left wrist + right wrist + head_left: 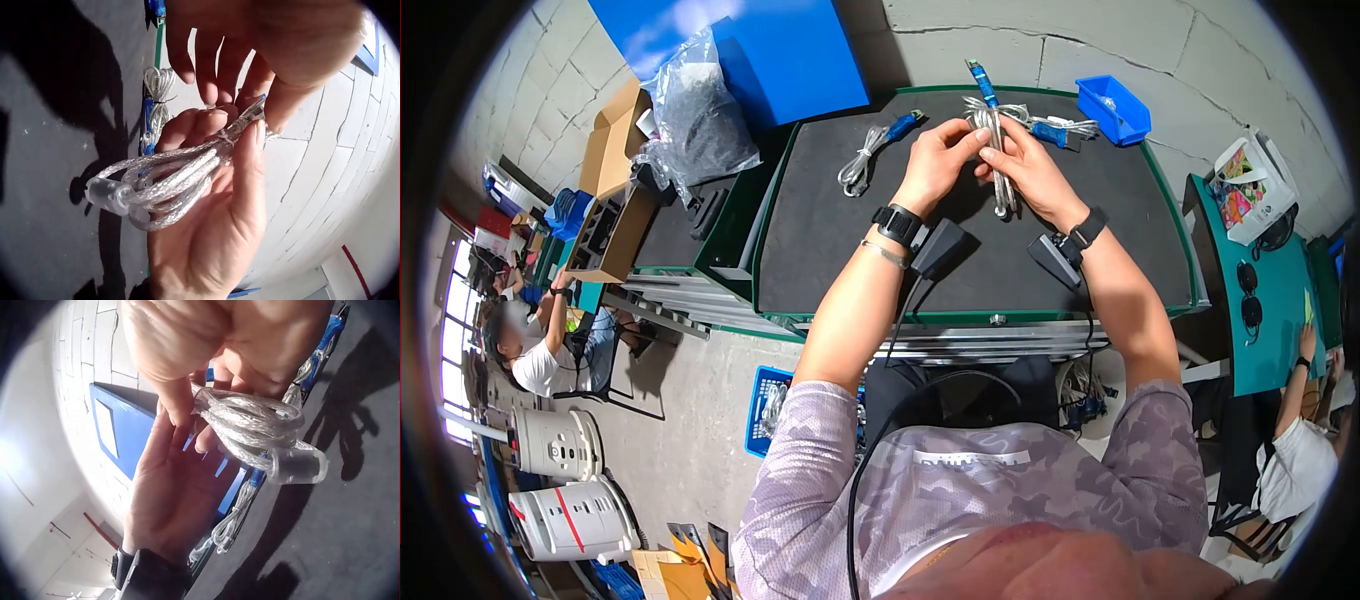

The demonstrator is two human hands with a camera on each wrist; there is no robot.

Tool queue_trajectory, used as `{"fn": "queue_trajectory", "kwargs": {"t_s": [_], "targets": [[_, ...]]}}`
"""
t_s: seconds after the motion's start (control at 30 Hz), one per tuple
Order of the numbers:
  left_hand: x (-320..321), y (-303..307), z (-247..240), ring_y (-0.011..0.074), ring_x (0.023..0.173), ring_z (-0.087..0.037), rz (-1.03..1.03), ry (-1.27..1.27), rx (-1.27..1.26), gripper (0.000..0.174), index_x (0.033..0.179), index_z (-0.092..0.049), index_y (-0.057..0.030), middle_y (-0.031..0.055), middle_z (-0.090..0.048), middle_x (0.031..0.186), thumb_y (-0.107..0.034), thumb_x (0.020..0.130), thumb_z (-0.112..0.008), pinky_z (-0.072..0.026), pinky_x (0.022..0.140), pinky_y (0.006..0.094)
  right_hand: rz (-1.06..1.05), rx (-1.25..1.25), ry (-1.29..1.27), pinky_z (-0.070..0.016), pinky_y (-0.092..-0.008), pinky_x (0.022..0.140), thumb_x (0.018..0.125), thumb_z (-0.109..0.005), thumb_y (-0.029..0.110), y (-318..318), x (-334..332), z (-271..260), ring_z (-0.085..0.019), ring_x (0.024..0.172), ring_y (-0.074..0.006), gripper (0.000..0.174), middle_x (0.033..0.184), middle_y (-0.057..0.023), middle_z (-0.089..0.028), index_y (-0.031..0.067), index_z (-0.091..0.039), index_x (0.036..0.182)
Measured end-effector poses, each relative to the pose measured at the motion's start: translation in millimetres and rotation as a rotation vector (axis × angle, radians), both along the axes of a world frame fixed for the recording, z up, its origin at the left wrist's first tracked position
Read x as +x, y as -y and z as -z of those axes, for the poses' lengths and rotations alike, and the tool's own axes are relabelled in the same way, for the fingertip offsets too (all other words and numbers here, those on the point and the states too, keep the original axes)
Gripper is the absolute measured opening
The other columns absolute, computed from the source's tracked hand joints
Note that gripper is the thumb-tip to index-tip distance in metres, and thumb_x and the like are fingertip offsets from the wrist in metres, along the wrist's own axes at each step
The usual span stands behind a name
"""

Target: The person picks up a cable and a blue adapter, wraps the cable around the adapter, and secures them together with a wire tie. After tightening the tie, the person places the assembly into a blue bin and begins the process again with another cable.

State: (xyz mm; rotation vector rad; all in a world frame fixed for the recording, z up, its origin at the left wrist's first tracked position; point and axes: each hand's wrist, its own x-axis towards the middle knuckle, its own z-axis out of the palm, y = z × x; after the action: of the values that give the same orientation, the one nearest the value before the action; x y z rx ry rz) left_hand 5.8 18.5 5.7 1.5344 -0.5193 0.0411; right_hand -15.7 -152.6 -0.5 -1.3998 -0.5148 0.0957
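Note:
A coiled silvery braided cable [1001, 190] hangs between both hands above the dark mat. My right hand [1035, 172] grips the bundle, its thumb pressed along the strands in the left wrist view. My left hand [933, 165] meets it at the upper part, thumb and index finger pinching the bundle near a thin tie [226, 136]. A clear cylindrical sleeve [297, 465] sits at the coil's lower end. Beyond the fingers a blue connector [982, 85] points up toward the wall. Part of the coil is hidden by my fingers.
Another coiled cable [857, 170] with a blue plug lies left on the mat [820, 255]. More bundled cables [1050, 132] lie at the back right, by a blue bin [1115, 112]. A plastic bag [700, 110] and cardboard box [615, 150] stand left. Two people work at side tables.

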Motion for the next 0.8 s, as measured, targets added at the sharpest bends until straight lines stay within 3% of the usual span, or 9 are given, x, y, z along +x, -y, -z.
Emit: {"fn": "queue_trajectory", "kwargs": {"t_s": [0.07,0.2,0.43,0.5,0.63,0.73,0.8], "targets": [[-1.5,-1.8,-0.8,0.0108,0.076,-0.064,-0.192,0.132,0.195,0.031,0.093,-0.069,-0.0019,0.0073,-0.071,0.081,-0.032,0.086,-0.070,-0.0500,0.072,0.0286,-0.027,0.012,-0.013,-0.0503,-0.0255,0.076,0.096,-0.058,0.016,1.5,3.9,4.3,-0.061,0.087,-0.0120,0.053,0.107,-0.0035,-0.058,0.0064,-0.035,0.142],[-3.0,-1.9,-2.6,0.0113,0.076,-0.064,-0.213,0.143,0.221,0.030,0.093,-0.069,-0.0017,0.0073,-0.071,0.081,-0.031,0.086,-0.070,-0.0498,0.071,0.0285,-0.026,0.013,-0.017,-0.0501,-0.0258,0.076,0.096,-0.058,0.016,1.2,3.2,3.5,-0.061,0.088,-0.0118,0.050,0.107,-0.0029,-0.058,0.0066,-0.037,0.140],[-1.9,1.4,1.5,0.0123,0.080,-0.064,-0.197,0.212,0.161,0.027,0.098,-0.068,-0.0018,0.0074,-0.070,0.087,-0.027,0.088,-0.067,-0.0497,0.073,0.0281,-0.018,0.115,-0.033,-0.0505,-0.0256,0.075,0.095,-0.060,0.015,2.2,4.2,3.1,-0.062,0.086,-0.0111,0.043,0.105,-0.0040,-0.062,0.0062,-0.042,0.133],[-1.5,0.4,3.3,0.0085,0.091,-0.058,-0.086,0.159,0.097,0.026,0.104,-0.065,-0.0007,0.0028,-0.067,0.095,-0.024,0.094,-0.062,-0.0450,0.083,0.0252,0.024,0.072,0.016,-0.0504,-0.0254,0.075,0.095,-0.060,0.015,2.5,4.2,1.5,-0.062,0.086,-0.0110,0.041,0.105,-0.0041,-0.062,0.0064,-0.043,0.131],[5.1,-1.8,5.2,0.0097,0.097,-0.056,-0.007,0.125,0.069,0.025,0.108,-0.063,0.0006,0.0038,-0.065,0.102,-0.019,0.094,-0.062,-0.0440,0.088,0.0263,0.149,-0.012,0.067,-0.0524,-0.0258,0.075,0.092,-0.059,0.005,-1.7,0.5,-4.1,-0.063,0.086,-0.0121,0.045,0.110,-0.0071,-0.061,0.0048,-0.041,0.133],[2.4,-1.7,4.5,0.0101,0.098,-0.057,0.042,0.103,0.019,0.027,0.110,-0.063,0.0006,0.0047,-0.065,0.103,-0.019,0.092,-0.065,-0.0444,0.088,0.0265,0.140,0.001,0.139,-0.0516,-0.0278,0.083,0.094,-0.057,0.005,-0.4,3.5,1.5,-0.061,0.098,-0.0133,0.049,0.123,-0.0084,-0.056,0.0057,-0.037,0.138],[5.1,-1.5,5.5,0.0112,0.086,-0.062,0.003,0.148,0.024,0.029,0.108,-0.064,-0.0005,0.0057,-0.069,0.093,-0.020,0.087,-0.070,-0.0492,0.080,0.0281,0.162,-0.004,0.173,-0.0520,-0.0285,0.084,0.094,-0.056,0.004,0.7,3.2,3.9,-0.060,0.100,-0.0139,0.049,0.125,-0.0092,-0.055,0.0050,-0.037,0.138]]}}
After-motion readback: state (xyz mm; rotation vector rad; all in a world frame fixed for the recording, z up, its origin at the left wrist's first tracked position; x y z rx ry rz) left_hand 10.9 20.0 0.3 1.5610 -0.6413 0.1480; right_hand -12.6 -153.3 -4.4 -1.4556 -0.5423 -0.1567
